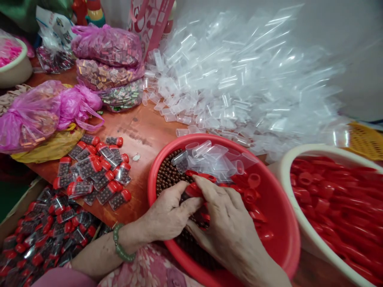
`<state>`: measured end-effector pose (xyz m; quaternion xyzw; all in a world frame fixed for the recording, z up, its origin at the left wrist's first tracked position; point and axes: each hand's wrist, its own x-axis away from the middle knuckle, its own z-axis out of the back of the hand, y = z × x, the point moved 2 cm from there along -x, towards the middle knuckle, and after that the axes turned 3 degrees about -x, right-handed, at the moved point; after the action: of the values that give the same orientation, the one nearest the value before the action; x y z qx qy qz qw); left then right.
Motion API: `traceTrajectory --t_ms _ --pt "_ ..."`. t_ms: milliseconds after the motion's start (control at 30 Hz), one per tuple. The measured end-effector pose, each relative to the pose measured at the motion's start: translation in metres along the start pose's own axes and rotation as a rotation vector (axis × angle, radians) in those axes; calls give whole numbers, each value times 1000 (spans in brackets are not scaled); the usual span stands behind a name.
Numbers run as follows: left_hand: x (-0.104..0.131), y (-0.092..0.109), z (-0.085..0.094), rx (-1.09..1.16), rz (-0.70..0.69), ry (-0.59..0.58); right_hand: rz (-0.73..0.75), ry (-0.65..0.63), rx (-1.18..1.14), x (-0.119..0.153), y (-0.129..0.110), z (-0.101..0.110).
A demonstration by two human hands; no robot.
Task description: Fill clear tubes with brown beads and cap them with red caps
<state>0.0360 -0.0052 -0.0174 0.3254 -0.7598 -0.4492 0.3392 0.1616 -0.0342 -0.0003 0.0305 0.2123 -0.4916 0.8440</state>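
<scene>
Over a red basin [290, 239], my two hands meet around a small red cap [194, 189]. My left hand [167, 211], with a green bead bracelet at the wrist, is closed in a pinch on a small dark-looking tube, mostly hidden by the fingers. My right hand [227, 215] curls over from the other side, its fingertips closed on the red cap. Beneath them, the basin holds brown balls [167, 173], several clear plastic tubes [214, 159] and loose red caps [254, 195].
A large heap of clear tubes [239, 79] lies behind the basin. At right stands a white tub [287, 171] of red plastic parts. Filled red-capped tubes [98, 167] lie on the orange table [134, 131], more in a box [44, 235] below. Pink bags [107, 44] sit behind.
</scene>
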Motion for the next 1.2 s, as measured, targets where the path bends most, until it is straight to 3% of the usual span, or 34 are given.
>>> traceTrajectory --t_ms 167,467,633,767,900,1000,1067,1133,1200 --pt "2 -6 -1 -75 -2 59 -4 31 19 1 0 -2" --pt "6 -7 -2 -130 -23 111 -31 120 -197 2 -6 -6" --pt "5 -10 -3 -93 -15 88 -33 124 -200 3 -3 -3" --pt "8 -11 -5 104 11 10 -11 149 -171 4 -2 0" --pt "20 -6 -7 -5 3 28 52 162 -139 10 -15 1" --pt "35 -5 -7 -60 -28 84 89 96 -200 15 -27 8" --pt "47 -5 -2 -59 -5 121 129 -45 -276 15 -28 15" --pt "63 -2 7 -57 35 137 154 -231 -339 10 -18 19" --pt "83 6 21 -130 62 157 121 -302 -318 -2 1 15"
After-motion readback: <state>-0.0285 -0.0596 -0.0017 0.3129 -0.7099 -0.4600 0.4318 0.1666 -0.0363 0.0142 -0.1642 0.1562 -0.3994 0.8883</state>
